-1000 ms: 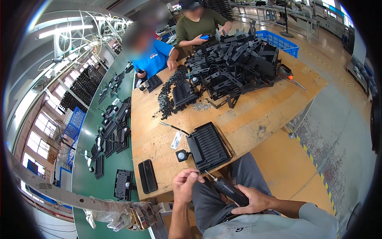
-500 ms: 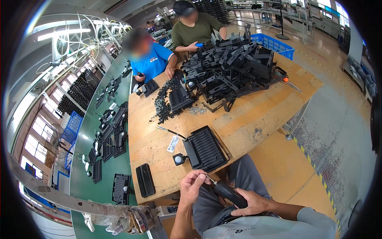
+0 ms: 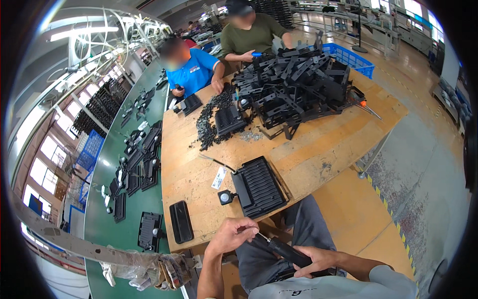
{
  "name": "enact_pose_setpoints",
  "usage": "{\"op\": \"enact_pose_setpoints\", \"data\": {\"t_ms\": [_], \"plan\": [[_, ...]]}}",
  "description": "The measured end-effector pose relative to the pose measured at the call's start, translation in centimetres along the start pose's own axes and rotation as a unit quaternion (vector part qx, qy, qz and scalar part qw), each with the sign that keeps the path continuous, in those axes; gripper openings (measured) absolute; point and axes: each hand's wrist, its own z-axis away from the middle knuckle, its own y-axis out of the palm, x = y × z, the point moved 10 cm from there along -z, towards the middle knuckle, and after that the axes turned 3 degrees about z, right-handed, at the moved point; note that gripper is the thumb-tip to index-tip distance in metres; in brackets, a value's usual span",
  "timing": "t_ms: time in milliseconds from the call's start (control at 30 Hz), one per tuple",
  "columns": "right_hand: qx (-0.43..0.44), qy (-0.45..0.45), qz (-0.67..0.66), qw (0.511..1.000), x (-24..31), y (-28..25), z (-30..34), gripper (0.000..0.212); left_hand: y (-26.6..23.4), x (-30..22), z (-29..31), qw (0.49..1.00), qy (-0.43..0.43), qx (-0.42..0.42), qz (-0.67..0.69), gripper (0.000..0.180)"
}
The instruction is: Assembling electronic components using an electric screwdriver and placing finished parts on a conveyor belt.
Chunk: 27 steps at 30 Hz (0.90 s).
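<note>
My right hand [image 3: 314, 260] is wrapped around the black body of an electric screwdriver [image 3: 290, 252], held over my lap with its thin bit pointing up and left. At the bit's tip my left hand [image 3: 234, 233] pinches its thumb and fingers together; whatever is between them is too small to make out. Just beyond my hands, a black finned floodlight [image 3: 260, 188] lies on the table's near edge. A small square sensor [image 3: 225, 197] with a pale dome sits at its left side, near a white label [image 3: 218, 178] and a cable.
The wooden table [image 3: 308, 164] bears a heap of black metal brackets [image 3: 298, 89], scattered small black parts [image 3: 205, 127], another floodlight [image 3: 230, 119] and a black tray-like piece [image 3: 181, 222]. Two people work across it. More floodlights lie on a green conveyor [image 3: 112, 239] to the left.
My left hand has shifted slightly left and down, its fingers still at the bit's tip. The screwdriver stays in my right hand. The whole view has shifted a little.
</note>
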Motion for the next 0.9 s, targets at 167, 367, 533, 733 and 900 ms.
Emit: {"op": "enact_pose_setpoints", "data": {"t_ms": [167,367,533,733,900], "plan": [[-0.146,-0.040,0.213,0.965,2.5,-1.3,0.2,0.085,0.2,1.6,0.0,0.997,-0.039,0.007,0.070,0.013],[-0.146,-0.004,0.188,0.971,2.0,-1.3,-0.4,0.080,0.7,2.7,0.9,0.977,-0.008,-0.087,0.196,0.015],[-0.164,-0.010,0.186,0.969,2.8,-1.0,-1.0,0.078,1.7,4.7,1.3,0.884,0.064,-0.193,0.420,0.015],[-0.169,-0.021,0.199,0.965,2.8,-1.0,-1.5,0.076,2.1,5.6,2.0,0.864,0.090,-0.236,0.435,0.018],[-0.150,-0.013,0.178,0.972,2.3,-0.7,-1.7,0.076,2.0,5.5,2.2,0.875,0.087,-0.226,0.418,0.019]]}}
